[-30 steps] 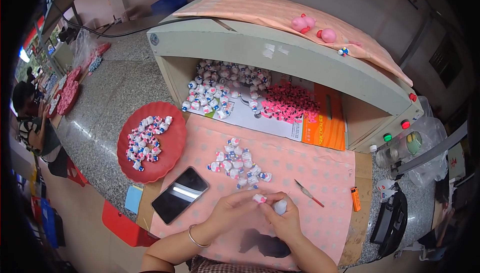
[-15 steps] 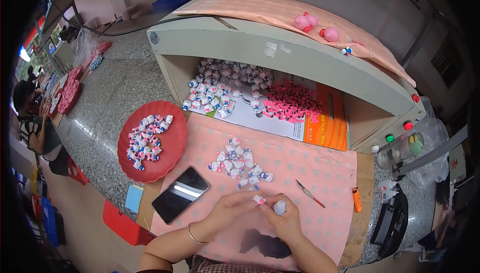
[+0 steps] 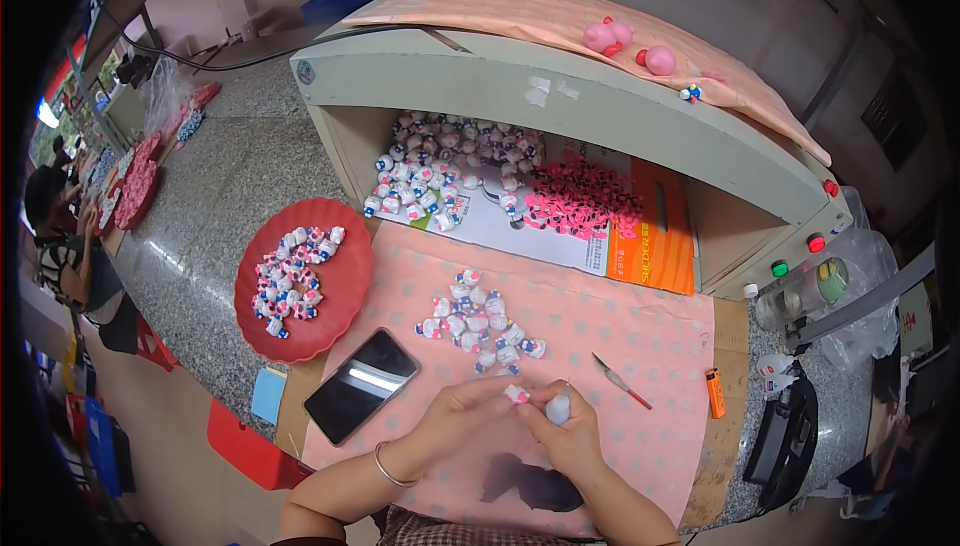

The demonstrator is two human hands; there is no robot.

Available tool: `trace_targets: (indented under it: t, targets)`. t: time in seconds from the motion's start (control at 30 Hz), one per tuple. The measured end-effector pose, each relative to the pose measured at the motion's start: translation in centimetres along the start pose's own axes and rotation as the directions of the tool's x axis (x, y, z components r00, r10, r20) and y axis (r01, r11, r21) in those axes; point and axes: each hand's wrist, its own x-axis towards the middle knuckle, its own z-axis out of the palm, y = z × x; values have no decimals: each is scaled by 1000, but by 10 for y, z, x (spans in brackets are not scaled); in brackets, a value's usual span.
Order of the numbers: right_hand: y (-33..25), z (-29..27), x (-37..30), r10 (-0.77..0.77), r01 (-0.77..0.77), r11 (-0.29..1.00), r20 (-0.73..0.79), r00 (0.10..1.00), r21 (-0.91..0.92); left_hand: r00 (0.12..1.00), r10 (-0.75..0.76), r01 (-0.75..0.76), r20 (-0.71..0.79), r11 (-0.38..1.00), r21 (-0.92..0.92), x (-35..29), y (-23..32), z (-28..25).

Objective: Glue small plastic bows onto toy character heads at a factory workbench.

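Observation:
At the front middle of the pink cloth, my left hand [image 3: 465,414] pinches a small white figurine [image 3: 516,394] with pink on it. Right beside it, my right hand [image 3: 570,436] is closed around a small whitish squeeze bottle [image 3: 558,408], a thin tip showing above the fingers. The fingertips of both hands meet near the figurine. Just beyond them lies a loose pile of white figurines [image 3: 480,321] with pink and blue parts. A fine brush [image 3: 622,380] rests to the right of my right hand. Beneath my wrists is a dark cloth scrap [image 3: 530,484].
A red scalloped plate [image 3: 345,321] with figurines stands left, near a black phone [image 3: 361,386]. Behind, a grey shelf [image 3: 560,111] shelters more white figurines [image 3: 420,191] and pink pieces [image 3: 580,201]. An orange lighter [image 3: 715,393] lies right. Another person [image 3: 65,246] sits far left.
The view has shifted very slightly. Both hands keep the same hold on the figurine and the bottle, almost without moving.

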Motion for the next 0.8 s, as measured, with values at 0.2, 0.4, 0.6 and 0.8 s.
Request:
trace_targets:
  t: [0.2, 0.4, 0.6, 0.8]
  targets:
    - [3, 4, 4, -256, 248, 957, -35, 966, -147, 1000, 8, -7, 28, 999, -38, 3, -1, 0]
    - [-1, -4, 1, -145, 146, 987, 14, 989, -67, 1000, 1, 4, 19, 969, -248, 2, 1, 4]
    - [0, -12, 4, -102, 102, 989, -6, 995, 107, 998, -4, -29, -66, 873, -486, 4, 11, 0]
    - [-1, -23, 5, 12, 3, 974, -62, 998, 226, 738, 403, -668, -541, 543, -508, 6, 48, -45]
